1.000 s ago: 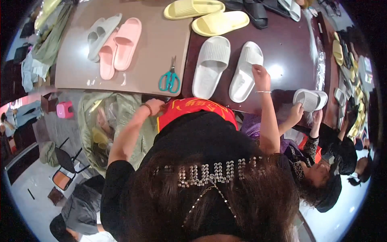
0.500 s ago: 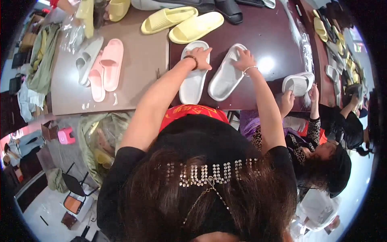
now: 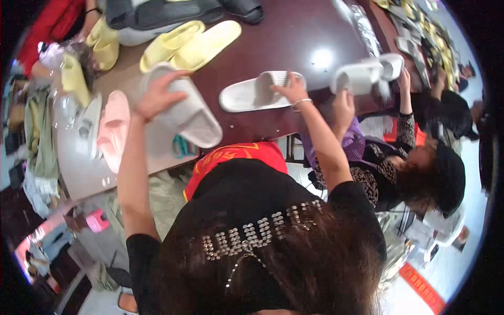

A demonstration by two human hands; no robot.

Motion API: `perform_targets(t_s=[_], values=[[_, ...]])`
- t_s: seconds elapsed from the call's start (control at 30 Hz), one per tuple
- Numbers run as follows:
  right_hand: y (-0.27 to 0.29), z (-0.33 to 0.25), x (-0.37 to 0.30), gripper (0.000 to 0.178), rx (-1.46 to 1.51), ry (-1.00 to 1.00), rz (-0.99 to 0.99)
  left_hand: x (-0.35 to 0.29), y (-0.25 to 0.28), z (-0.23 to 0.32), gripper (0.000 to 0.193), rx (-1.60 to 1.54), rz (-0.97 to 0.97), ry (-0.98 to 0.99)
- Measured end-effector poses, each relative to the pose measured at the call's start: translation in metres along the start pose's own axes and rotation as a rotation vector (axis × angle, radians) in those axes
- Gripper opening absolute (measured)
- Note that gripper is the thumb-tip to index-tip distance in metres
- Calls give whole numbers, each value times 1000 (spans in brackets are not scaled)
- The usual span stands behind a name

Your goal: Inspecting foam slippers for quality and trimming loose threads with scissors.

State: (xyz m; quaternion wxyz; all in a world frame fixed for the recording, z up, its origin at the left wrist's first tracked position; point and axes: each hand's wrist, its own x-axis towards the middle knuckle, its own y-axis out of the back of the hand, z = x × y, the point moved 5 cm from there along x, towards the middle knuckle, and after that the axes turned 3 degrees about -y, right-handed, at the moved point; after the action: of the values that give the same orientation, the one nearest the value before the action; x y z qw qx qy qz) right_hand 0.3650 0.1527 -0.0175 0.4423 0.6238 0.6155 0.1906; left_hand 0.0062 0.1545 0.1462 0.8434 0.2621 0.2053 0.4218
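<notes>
My left hand [image 3: 159, 95] is closed round the heel end of a pale grey slide slipper [image 3: 197, 122], which is tilted and blurred by motion, its strap end pointing toward me. To the right, my right hand [image 3: 293, 90] grips the strap of a white slide slipper [image 3: 242, 96], fingers over the band. That slipper lies sideways, heel to the left. Beside the grey slipper's strap end are teal-handled scissors [image 3: 184, 147], partly hidden under it.
Pink slippers [image 3: 114, 123] and a grey pair [image 3: 91, 128] lie at the left. Yellow slippers [image 3: 207, 46] and dark slippers [image 3: 176, 13] are farther back. At right, a co-worker's hands hold white slippers [image 3: 357, 77]. Clear plastic wrap [image 3: 362, 26] lies near the table's right edge.
Both slippers have been turned from pointing away: the left one swung left and toward me, the right one lies sideways. My hands have moved apart. The view has shifted, and scissor handles now show.
</notes>
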Motion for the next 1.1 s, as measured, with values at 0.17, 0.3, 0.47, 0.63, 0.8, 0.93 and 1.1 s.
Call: perform_targets(t_s=[0.17,0.3,0.47,0.63,0.8,0.93,1.1], values=[[-13,-40,-35,98,-4,-1,-5,-44,35,-37,37,-436,536,239],[-20,-78,-42,96,22,-20,-26,-65,-13,-99,30,-191,720,332],[-26,-88,-46,86,-123,4,-85,-56,-116,-130,30,-461,1032,584],[-31,-98,-51,86,-337,85,-68,7,-159,-110,37,-389,893,435],[-9,-81,-23,86,-431,117,-78,29,-135,-103,42,-487,668,293],[22,-46,28,88,-265,103,-135,12,-110,-66,45,-876,166,507],[79,-28,74,81,-344,60,-76,-59,-49,-110,36,-822,607,525]])
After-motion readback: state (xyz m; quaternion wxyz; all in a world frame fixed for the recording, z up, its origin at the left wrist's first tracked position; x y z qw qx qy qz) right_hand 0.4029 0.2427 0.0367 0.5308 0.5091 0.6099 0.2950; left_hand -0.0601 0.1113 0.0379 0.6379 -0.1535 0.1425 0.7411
